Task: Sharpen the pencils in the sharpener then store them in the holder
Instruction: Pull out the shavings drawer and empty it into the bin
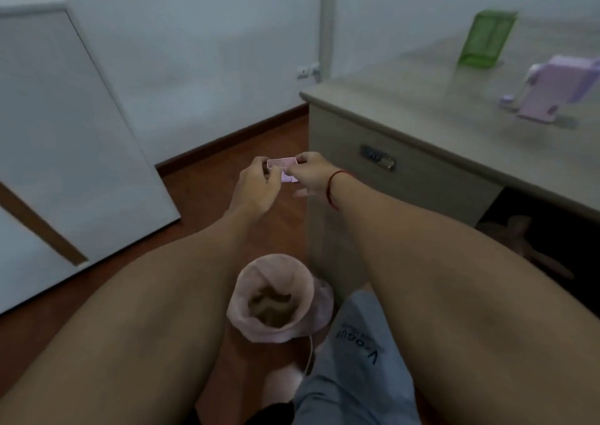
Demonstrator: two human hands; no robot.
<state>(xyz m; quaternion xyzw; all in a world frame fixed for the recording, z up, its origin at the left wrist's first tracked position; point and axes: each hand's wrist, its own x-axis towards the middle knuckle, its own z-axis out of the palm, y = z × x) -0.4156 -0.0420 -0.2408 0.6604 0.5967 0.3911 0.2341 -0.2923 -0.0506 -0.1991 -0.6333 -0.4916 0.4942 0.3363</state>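
Fingers [261, 165] of both hands are pinching a small pink tray [281, 164] — left hand [256, 183] gripping its left end, right hand [310, 173] its right end, out over the floor [207, 178]. Desk [422, 110] is sitting to the right; pink-lined bin [238, 295] is standing on the floor below the tray. Green holder [487, 38] and purple sharpener [552, 87] are standing apart on the desk — holder farther back.

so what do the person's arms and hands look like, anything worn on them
Both forearms are bare, with no sleeves in view. The right hand has a thin red string bracelet around its wrist. The left hand wears nothing visible: no glove, watch or band.
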